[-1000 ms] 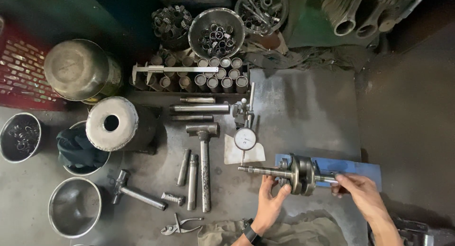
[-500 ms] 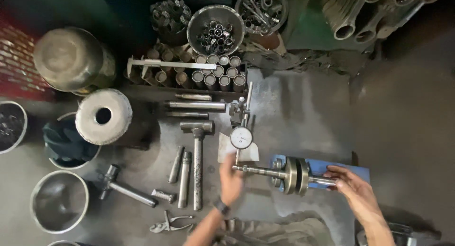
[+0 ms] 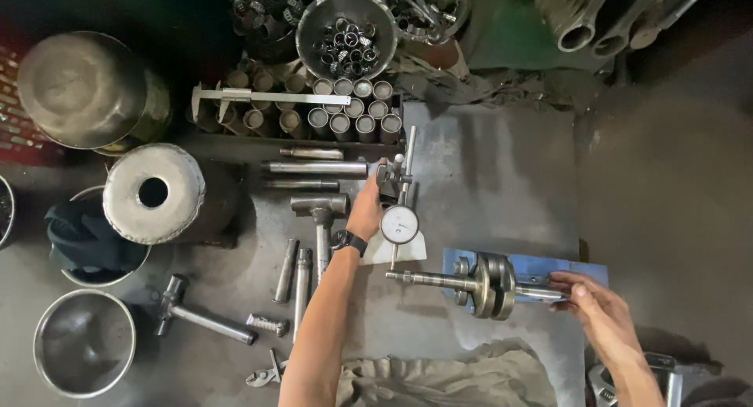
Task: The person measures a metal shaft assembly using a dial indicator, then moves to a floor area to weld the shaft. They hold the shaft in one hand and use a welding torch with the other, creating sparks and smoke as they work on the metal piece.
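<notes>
**Crankshaft on blue stand, left hand at dial gauge stand**

Crankshaft (image 3: 486,285) lies horizontally across a blue support block (image 3: 580,267) on the grey steel worktop (image 3: 502,172), long shaft end pointing left, webs in the middle. Solid steel, so judged heavy and rigid, probably oily and slick on the journals; it can roll on its axis. Best hold looks like the two shaft ends, not the webs. Right hand (image 3: 596,309) has fingertips closed lightly around the right shaft end, pinching it rather than full-gripping.

Left hand (image 3: 367,207) reaches up to the dial gauge (image 3: 399,223) on its upright stand (image 3: 405,168); fingers sit against the stand's base clamp area, cannot tell whether they grip it or just touch. Gauge is a delicate item: round glass face, thin plunger, better held by the stand than the dial. It sits on a white paper scrap (image 3: 396,250), just above the crankshaft's left end.

Clutter nearby: hammer (image 3: 321,219) just left of the left wrist, loose steel pins (image 3: 294,274), second hammer (image 3: 200,317), long rods (image 3: 314,168), caliper (image 3: 267,98) over a tray of bushings (image 3: 345,113), bowl of bearings (image 3: 345,34), metal pots (image 3: 82,340), rag (image 3: 439,379) at near edge. Hammer and pins crowd the left forearm's path.
</notes>
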